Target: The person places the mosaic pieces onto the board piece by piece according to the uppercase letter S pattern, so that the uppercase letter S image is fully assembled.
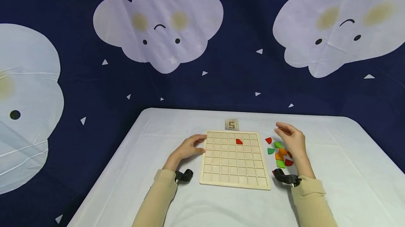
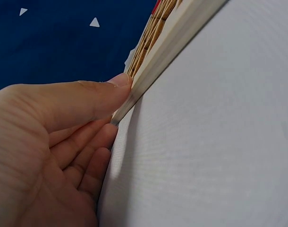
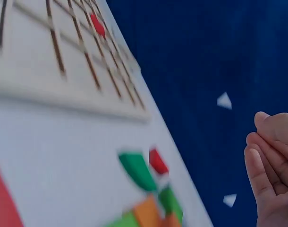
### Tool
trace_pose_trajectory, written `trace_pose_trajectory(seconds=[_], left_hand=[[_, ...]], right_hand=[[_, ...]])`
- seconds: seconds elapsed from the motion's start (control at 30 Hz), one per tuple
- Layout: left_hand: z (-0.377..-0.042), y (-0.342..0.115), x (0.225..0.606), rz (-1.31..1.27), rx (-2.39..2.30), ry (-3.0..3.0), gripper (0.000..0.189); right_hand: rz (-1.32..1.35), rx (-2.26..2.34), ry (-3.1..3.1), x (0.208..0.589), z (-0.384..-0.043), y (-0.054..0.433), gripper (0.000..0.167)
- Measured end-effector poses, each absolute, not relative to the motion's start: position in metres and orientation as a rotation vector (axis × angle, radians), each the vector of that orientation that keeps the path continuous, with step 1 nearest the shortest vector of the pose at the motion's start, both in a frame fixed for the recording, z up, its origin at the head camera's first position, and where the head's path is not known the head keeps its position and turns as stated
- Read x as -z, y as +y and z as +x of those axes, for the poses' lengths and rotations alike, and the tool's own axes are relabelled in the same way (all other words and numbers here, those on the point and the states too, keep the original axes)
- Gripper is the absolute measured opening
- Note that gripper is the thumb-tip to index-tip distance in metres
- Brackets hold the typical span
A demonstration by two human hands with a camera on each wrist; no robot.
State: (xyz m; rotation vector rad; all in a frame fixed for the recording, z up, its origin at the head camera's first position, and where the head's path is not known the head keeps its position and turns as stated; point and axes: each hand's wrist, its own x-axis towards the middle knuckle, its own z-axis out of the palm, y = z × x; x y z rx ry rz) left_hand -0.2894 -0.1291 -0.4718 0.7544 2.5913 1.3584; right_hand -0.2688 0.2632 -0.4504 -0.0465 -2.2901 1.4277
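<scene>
A square wooden grid board point(image 1: 223, 185) lies on the table, with a red quarter-round piece point(image 1: 239, 142) in one of its upper cells. My left hand point(image 1: 190, 147) touches the board's left edge near its far corner. In the left wrist view, the thumb point(image 2: 115, 87) rests at the rim and the other fingers stay low beside it. My right hand point(image 1: 292, 141) is raised above the loose pieces right of the board, its fingers bent loosely and a gap showing between thumb and index. No piece shows at the fingertips in the right wrist view.
Loose pieces spread right of the board: a green quarter-round point(image 1: 270, 151), a red one point(image 1: 268, 140), orange squares point(image 1: 279, 156) and light green squares point(image 1: 280, 163). A small patterned card point(image 1: 232, 124) lies beyond the board. Behind the white table point(image 1: 177, 121) hangs a dark blue cloud-print curtain point(image 1: 240, 90).
</scene>
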Motion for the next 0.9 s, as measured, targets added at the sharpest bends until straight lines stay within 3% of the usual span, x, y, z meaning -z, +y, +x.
trace_pose_trajectory(seconds=[0.33,0.9], left_hand=[[-0.29,-0.129,0.472,0.738,-1.356,2.61,0.057],[-0.289,-0.128,0.473,0.739,-1.363,2.597,0.057]], right_hand=[[-0.282,-1.348,-2.331,0.46,-0.255,0.305,0.042],[-0.221,-1.034,-2.571,0.482,-0.251,0.32,0.039]])
